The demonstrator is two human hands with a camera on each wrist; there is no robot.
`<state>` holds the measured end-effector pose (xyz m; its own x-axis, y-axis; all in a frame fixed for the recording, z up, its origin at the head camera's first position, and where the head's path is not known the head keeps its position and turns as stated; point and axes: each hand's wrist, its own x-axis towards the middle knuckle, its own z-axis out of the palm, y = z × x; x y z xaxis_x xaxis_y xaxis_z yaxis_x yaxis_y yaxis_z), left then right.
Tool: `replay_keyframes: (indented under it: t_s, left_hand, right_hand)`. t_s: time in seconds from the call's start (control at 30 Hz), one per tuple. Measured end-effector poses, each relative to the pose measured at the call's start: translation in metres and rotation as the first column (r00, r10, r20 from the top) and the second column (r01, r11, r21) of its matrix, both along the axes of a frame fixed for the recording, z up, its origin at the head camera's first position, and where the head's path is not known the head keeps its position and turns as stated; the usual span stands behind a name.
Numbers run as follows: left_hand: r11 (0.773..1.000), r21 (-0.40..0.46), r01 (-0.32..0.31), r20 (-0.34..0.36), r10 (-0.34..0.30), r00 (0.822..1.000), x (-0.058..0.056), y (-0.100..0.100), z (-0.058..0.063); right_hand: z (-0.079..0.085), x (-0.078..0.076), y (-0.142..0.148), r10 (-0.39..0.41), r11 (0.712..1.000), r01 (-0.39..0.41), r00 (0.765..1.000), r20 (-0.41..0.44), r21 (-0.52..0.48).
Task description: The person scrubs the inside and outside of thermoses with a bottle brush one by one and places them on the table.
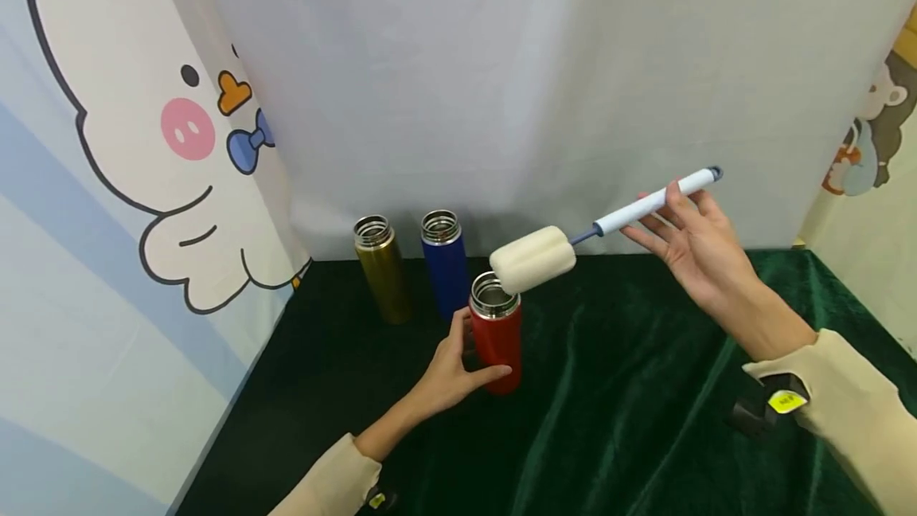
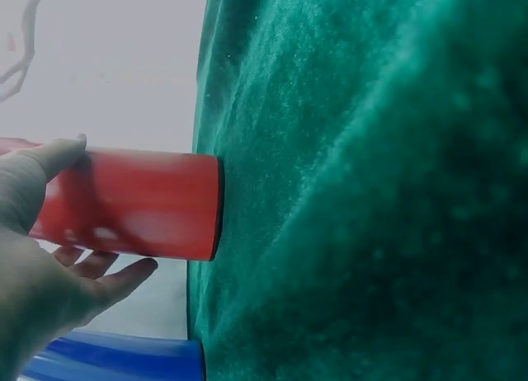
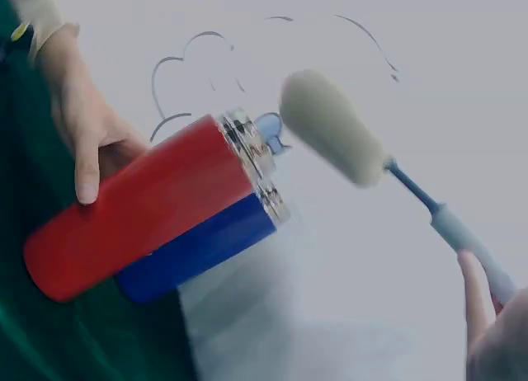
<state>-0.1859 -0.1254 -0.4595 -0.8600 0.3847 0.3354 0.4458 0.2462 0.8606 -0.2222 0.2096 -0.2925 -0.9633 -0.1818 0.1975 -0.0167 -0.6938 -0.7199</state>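
Observation:
My left hand (image 1: 447, 373) grips a red thermos bottle (image 1: 497, 345), thumb across its front and fingers around the far side. The bottle stands upright on the cloth with its steel mouth uncapped. My right hand (image 1: 705, 249) holds a sponge bottle brush (image 1: 645, 209) by its white handle, between thumb and fingers. Its cream sponge head (image 1: 533, 259) tilts down to the left and overlaps the red bottle's mouth in the head view. From the right wrist, the sponge head (image 3: 330, 127) shows apart from the mouth, just beyond the rim (image 3: 246, 142).
Behind the red bottle stand a blue bottle (image 1: 446, 269) and a gold bottle (image 1: 383, 273), both upright and uncapped. Dark green velvet (image 1: 616, 388) covers the table. A pale curtain (image 1: 444, 86) rises along the back edge, with cartoon-printed panels at both sides.

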Motion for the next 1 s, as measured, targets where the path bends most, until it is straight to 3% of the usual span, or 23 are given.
replay_keyframes:
  t_s: [0.07, 0.13, 0.2, 0.3, 0.33, 0.4, 0.5, 0.53, 0.6, 0.67, 0.73, 0.93, 1.0]
  left_hand:
    - [1.000, -0.003, -0.003, 0.002, 0.003, 1.000, 0.000, -0.002, -0.001]
    - [1.000, -0.001, -0.012, -0.001, 0.012, 1.000, 0.000, -0.004, -0.002]
    - [1.000, 0.004, -0.013, -0.002, 0.013, 1.000, 0.000, -0.005, -0.002]
    - [1.000, 0.001, -0.006, -0.007, 0.006, 1.000, -0.002, -0.005, -0.001]
    - [1.000, 0.001, -0.005, -0.005, 0.005, 1.000, -0.002, -0.004, -0.001]
    - [1.000, -0.002, -0.002, 0.004, 0.002, 1.000, -0.004, -0.002, 0.000]
    - [1.000, -0.013, 0.006, 0.016, -0.005, 1.000, -0.006, 0.001, 0.001]
    - [1.000, -0.020, 0.009, 0.016, -0.009, 1.000, -0.005, 0.001, 0.001]
    - [0.999, -0.029, 0.022, 0.008, -0.022, 1.000, -0.005, 0.002, 0.001]
    - [0.999, -0.035, 0.026, -0.008, -0.027, 1.000, -0.005, 0.003, 0.001]
    - [0.999, -0.033, 0.028, -0.027, -0.029, 0.999, -0.005, 0.003, 0.001]
    - [0.999, -0.025, 0.020, -0.035, -0.021, 0.999, -0.005, 0.001, 0.001]
    - [0.999, -0.017, 0.030, -0.034, -0.031, 0.999, -0.004, 0.001, 0.000]
  right_hand:
    - [0.013, 0.003, -0.018, -0.121, 0.983, 0.140, 0.980, -0.161, 0.116]
    - [0.026, 0.006, -0.035, -0.200, 0.944, 0.268, 0.930, -0.308, 0.194]
    - [0.040, 0.008, -0.050, -0.231, 0.894, 0.366, 0.871, -0.434, 0.259]
    - [0.059, 0.011, -0.071, -0.175, 0.836, 0.430, 0.799, -0.575, 0.343]
    - [0.064, 0.012, -0.078, -0.139, 0.800, 0.460, 0.767, -0.626, 0.385]
    - [0.073, 0.013, -0.093, -0.055, 0.722, 0.523, 0.695, -0.717, 0.452]
    - [0.078, 0.016, -0.111, 0.074, 0.587, 0.646, 0.558, -0.827, 0.488]
    - [0.079, 0.017, -0.116, 0.109, 0.550, 0.680, 0.516, -0.849, 0.484]
    - [0.077, 0.020, -0.123, 0.152, 0.509, 0.720, 0.465, -0.872, 0.472]
    - [0.075, 0.021, -0.129, 0.181, 0.503, 0.721, 0.452, -0.874, 0.477]
    - [0.072, 0.020, -0.133, 0.206, 0.498, 0.710, 0.461, -0.863, 0.498]
    - [0.052, 0.015, -0.140, 0.220, 0.471, 0.667, 0.545, -0.809, 0.578]
    - [0.038, 0.013, -0.137, 0.233, 0.462, 0.656, 0.560, -0.795, 0.597]
